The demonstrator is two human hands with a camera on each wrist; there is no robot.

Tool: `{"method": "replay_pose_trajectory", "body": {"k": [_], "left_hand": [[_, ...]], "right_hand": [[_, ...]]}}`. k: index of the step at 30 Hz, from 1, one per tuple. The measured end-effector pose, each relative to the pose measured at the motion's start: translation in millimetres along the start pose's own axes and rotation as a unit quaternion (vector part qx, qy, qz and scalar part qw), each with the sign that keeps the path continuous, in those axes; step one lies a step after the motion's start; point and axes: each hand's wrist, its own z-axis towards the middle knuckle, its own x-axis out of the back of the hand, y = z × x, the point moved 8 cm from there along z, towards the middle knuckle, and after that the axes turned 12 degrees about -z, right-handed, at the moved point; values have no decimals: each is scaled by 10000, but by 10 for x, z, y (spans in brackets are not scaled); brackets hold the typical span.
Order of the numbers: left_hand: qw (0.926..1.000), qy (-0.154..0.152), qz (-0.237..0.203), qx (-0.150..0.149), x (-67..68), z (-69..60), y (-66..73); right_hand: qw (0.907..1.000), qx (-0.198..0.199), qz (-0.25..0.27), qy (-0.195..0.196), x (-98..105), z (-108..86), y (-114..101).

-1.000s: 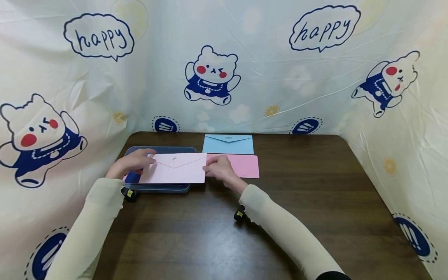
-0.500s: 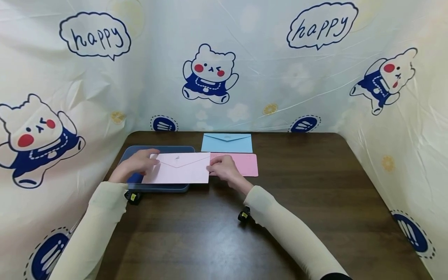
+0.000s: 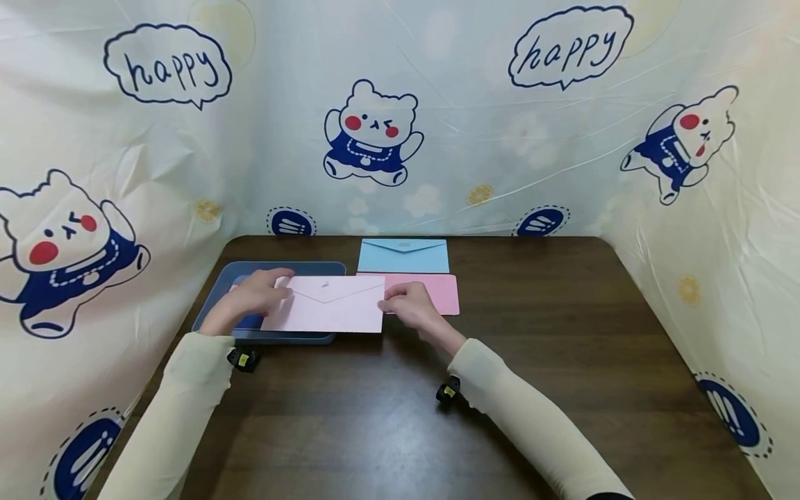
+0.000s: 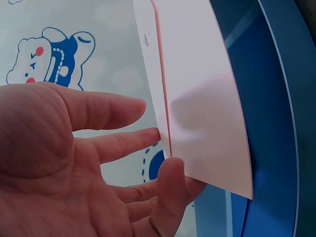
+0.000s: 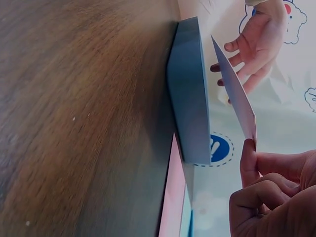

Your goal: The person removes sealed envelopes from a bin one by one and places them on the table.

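Note:
A pale pink envelope [image 3: 328,316] with a thin red line along its flap is held raised over the blue tray [image 3: 312,267], part of it past the tray's right side. My right hand [image 3: 409,305] pinches its right edge between thumb and forefinger, clearest in the right wrist view. At its left end my left hand [image 3: 256,295] holds the edge lightly. In the left wrist view, the thumb [image 4: 170,192] lies in front of the envelope and other fingertips lie behind it. Something darker blue [image 3: 251,321] lies inside the tray, mostly hidden by my left hand and the envelope.
Right of the tray, a pink envelope or card [image 3: 440,292] lies on the brown table [image 3: 400,417], partly covered by the held envelope. Behind it lies a light blue envelope [image 3: 403,258]. A printed cloth [image 3: 450,153] hangs around the table's back and sides.
The pale pink envelope and both hands have shifted a little to the right over the tray. The hold at each end looks the same. The head view has turned slightly.

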Motion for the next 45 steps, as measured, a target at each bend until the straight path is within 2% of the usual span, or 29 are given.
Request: {"method": "replay_pose_trajectory", "body": {"k": [15,28,37,45], "left_hand": [[9976,84,-167,-659,-92,-76,267],[9953,267,-88,-922,-225,-144,492],[9948,362,37,-948,-329,-143,549],[9921,585,543,-963,-459,-193,675]], "right_hand": [[9998,119,-125,105,219,-122,138],[9996,1,-78,268,414,-268,291],[9992,68,-91,391,528,-348,367],[9991,-59,-72,422,634,-408,452]]}}
